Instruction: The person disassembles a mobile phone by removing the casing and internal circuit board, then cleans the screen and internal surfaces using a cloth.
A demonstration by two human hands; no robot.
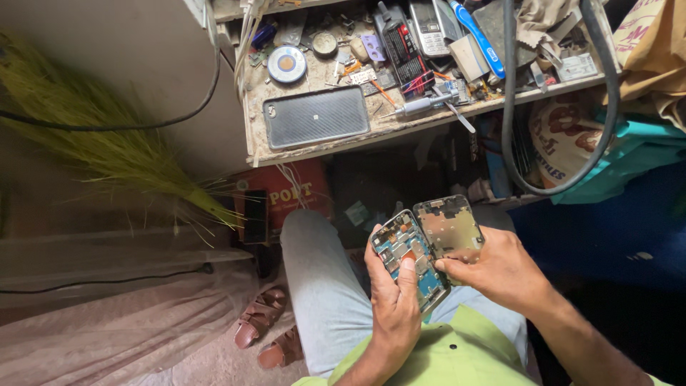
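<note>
So you've got an opened-up phone (pixel 411 261) over your lap, its blue circuit board showing with small metal shields and an orange patch, and right beside it, touching along one edge, a dull metal inner frame (pixel 451 227) full of little cutouts. Your left hand (pixel 393 300) is wrapped around the phone from underneath, thumb pressed flat on the board. Your right hand (pixel 500 271) has its fingers closed on the lower edge of the frame, thumb tip right where the two pieces meet.
</note>
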